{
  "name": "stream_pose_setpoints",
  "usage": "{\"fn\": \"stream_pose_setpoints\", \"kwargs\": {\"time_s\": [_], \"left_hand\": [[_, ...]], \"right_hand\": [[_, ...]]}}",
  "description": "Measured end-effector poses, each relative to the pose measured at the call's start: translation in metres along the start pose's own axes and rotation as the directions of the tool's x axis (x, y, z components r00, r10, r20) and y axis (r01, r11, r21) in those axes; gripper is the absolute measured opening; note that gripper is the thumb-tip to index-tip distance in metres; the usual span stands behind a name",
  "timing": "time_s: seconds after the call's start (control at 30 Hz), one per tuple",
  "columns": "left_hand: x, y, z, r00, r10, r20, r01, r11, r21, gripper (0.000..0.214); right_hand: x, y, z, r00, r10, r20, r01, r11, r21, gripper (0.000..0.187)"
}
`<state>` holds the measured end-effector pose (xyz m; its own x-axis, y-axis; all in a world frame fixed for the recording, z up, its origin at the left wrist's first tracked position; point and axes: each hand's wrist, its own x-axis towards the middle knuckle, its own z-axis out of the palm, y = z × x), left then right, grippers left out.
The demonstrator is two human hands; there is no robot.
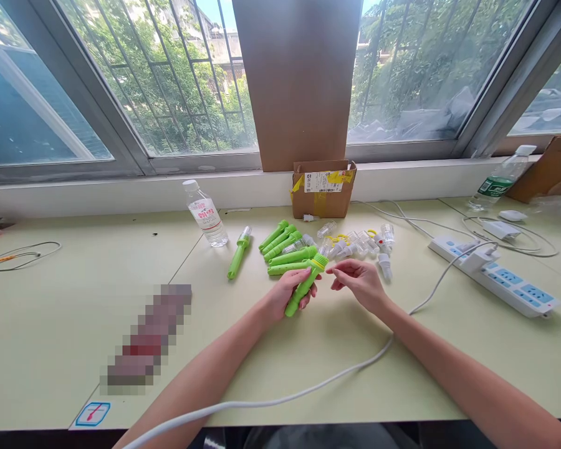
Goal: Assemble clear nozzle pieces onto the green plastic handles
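Observation:
My left hand (284,293) is wrapped round a green plastic tube (305,287), tilted with its ridged end pointing up and right. My right hand (358,280) hovers just right of that end, fingers curled in a loose pinch; whether anything small sits in them I cannot make out. Behind the hands lie several more green tubes (287,249) in a pile, and to their right a heap of clear plastic caps (362,244) with yellow and red bits. One assembled green tube with a clear cap (239,252) lies apart to the left.
A small open cardboard box (323,188) stands against the window sill. A water bottle (206,214) stands at left, another (500,178) at far right. A white power strip (495,272) lies right; its cable (308,390) crosses the pale table (75,312) toward me.

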<state>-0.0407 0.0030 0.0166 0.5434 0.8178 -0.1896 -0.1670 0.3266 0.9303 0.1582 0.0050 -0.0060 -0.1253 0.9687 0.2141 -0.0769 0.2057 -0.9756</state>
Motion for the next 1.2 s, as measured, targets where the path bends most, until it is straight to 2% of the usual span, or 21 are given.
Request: {"fn": "stream_pose_setpoints", "kwargs": {"time_s": [0.3, 1.2], "left_hand": [[-0.0002, 0.0002, 0.0004, 1.000, 0.003, -0.008, -0.003, 1.000, 0.002, 0.041], [-0.0003, 0.0008, 0.0002, 1.000, 0.002, -0.006, -0.002, 1.000, -0.009, 0.041]], "right_hand": [[0.0000, -0.0014, -0.0002, 0.998, 0.058, 0.019, -0.058, 0.998, 0.004, 0.026], [-0.0020, -0.0081, 0.0000, 0.992, 0.103, 0.071, -0.104, 0.995, 0.000, 0.036]]}}
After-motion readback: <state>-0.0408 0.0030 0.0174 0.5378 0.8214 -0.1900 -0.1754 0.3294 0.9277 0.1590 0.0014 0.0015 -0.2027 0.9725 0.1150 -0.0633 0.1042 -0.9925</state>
